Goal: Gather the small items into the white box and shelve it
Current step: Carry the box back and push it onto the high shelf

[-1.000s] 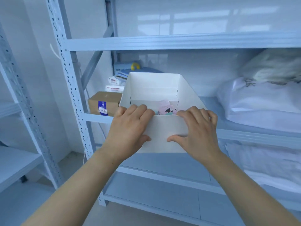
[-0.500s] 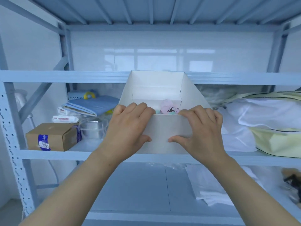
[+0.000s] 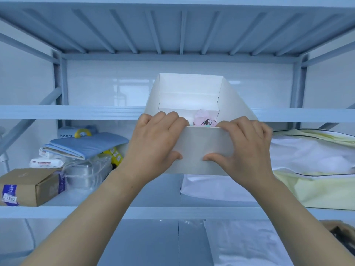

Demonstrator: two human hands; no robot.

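Observation:
I hold an open white box (image 3: 199,146) in front of the blue-grey metal shelving. My left hand (image 3: 155,143) grips the near wall on the left, fingers hooked over the rim and thumb underneath. My right hand (image 3: 247,144) grips the same wall on the right in the same way. Inside the box a pink small item (image 3: 204,120) with a dark print shows just above the rim; other contents are hidden. The box is raised level with the upper shelf board (image 3: 73,112).
The middle shelf (image 3: 57,212) carries a brown cardboard box (image 3: 28,186), a wrapped metal container (image 3: 86,172), folded blue cloth (image 3: 86,144) and wipe packs at left. White and pale yellow bedding bags (image 3: 317,169) fill its right side. White bags lie on the lower shelf.
The box has risen with both hands, from the middle shelf level to the upper shelf board. My view has tilted upward, showing the underside of the top shelf.

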